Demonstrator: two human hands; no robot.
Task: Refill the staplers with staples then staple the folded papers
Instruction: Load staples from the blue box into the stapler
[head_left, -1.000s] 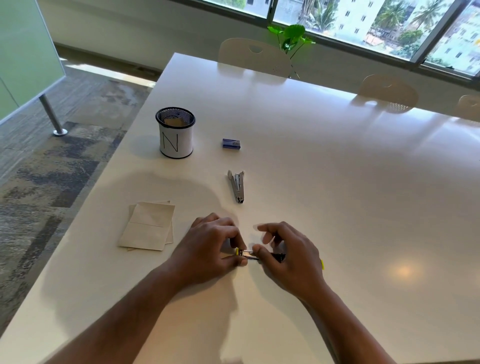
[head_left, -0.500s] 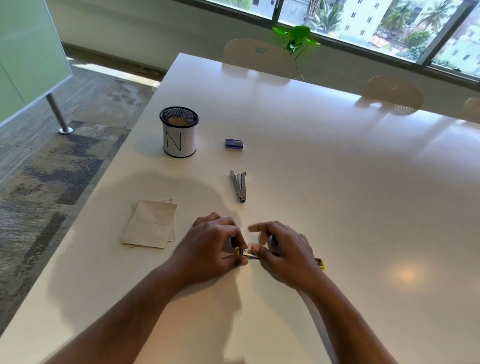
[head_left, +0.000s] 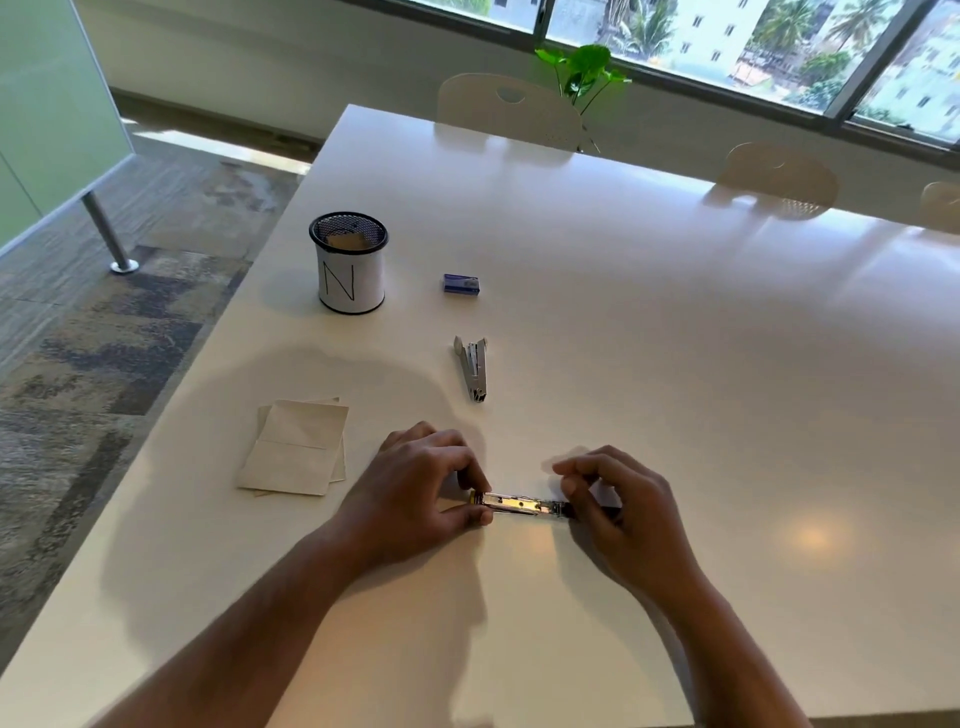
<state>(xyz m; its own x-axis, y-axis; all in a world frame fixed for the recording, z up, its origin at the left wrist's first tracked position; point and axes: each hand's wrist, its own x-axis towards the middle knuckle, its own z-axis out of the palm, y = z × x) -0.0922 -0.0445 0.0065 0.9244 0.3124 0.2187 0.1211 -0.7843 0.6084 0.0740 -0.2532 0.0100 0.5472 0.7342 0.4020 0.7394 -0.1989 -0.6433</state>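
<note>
A small yellow stapler lies opened out flat near the table's front, its metal staple channel showing. My left hand pinches its left end. My right hand holds its right end, fingers curled over it. A second, silver stapler lies on its side farther back. A little blue staple box sits beyond that. Folded beige papers are stacked to the left of my left hand.
A black mesh pen cup with a white label marked N stands at the back left of the white table. Chairs and a green plant line the far edge. The table's left edge drops to carpet.
My right hand has slid to the right along the stapler, so the stapler now lies stretched open between both hands with its channel exposed. The left hand has stayed put.
</note>
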